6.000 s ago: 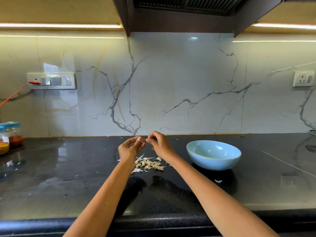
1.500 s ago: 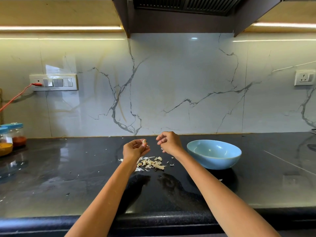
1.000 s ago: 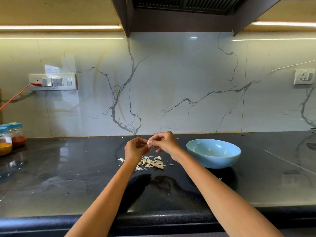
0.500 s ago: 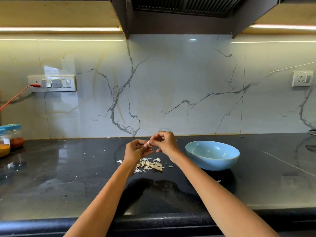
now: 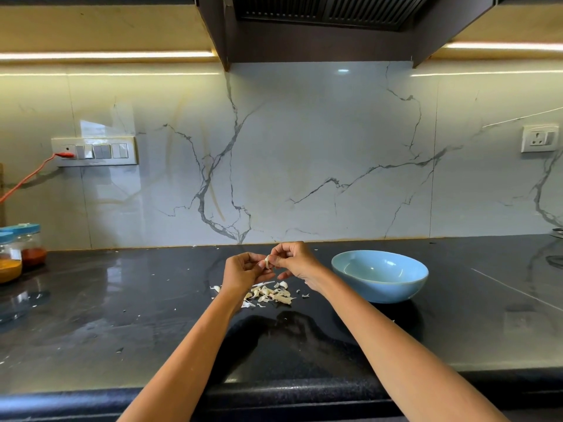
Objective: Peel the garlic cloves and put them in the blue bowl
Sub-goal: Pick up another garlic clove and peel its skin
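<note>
Hands raised just above a black desk [image 5: 128, 324], meeting at a single garlic clove [image 5: 267, 262]. Left hand [image 5: 240, 274]: fingers curled, pinching the clove from the left side. Right hand [image 5: 294, 259]: thumb and forefinger pinch the same clove from the right, the remaining fingers curled loosely beneath. Each grip is therefore narrow and closed on the clove, which sits between the two sets of fingertips, clear of the desk surface. Whether skin remains on the clove cannot be told at this size.

Directly below the hands lies a small heap of pale garlic skins [image 5: 269, 295], with stray flakes scattered further left across the desk. Blue bowl [image 5: 379, 275]: upright on the desk, just to the right of the right wrist, apart from the heap; the visible part of its interior holds nothing discernible.

Background: two blue-lidded jars [image 5: 21, 251] at the far left edge, a switch panel [image 5: 94, 151] with an orange cable, a wall socket [image 5: 539, 138], and a dark hood overhead
</note>
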